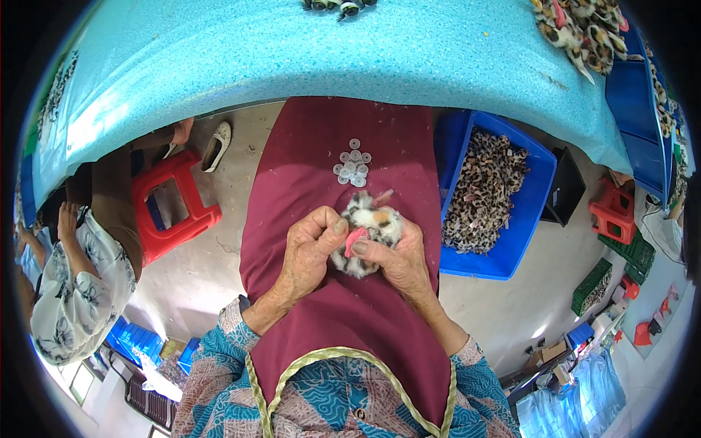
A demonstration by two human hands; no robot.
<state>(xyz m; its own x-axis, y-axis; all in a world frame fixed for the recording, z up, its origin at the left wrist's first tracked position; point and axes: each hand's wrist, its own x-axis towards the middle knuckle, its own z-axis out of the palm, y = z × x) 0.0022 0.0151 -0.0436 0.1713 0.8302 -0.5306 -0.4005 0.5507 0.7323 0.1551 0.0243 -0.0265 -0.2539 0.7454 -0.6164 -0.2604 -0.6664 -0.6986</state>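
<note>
A small plush toy skin [366, 219] in white, black and orange fur is held above my lap, with a pink piece of fabric [355, 239] showing at its middle. My left hand [312, 244] pinches its left side, thumb and bent forefinger pressed together by the pink piece. On the other side my right hand [400, 255] wraps round the fur, its thumb lying over the pink part. Several translucent plastic discs [353, 166] with centre holes lie in a cluster on my maroon apron [314, 146], just beyond the toy.
A blue bin [531, 212] full of spotted plush pieces [482, 197] stands at my right. The turquoise-covered table [328, 66] spans the front, with a plush heap [584, 33] at its far right. At left are a red stool [175, 208] and a seated person [80, 285].
</note>
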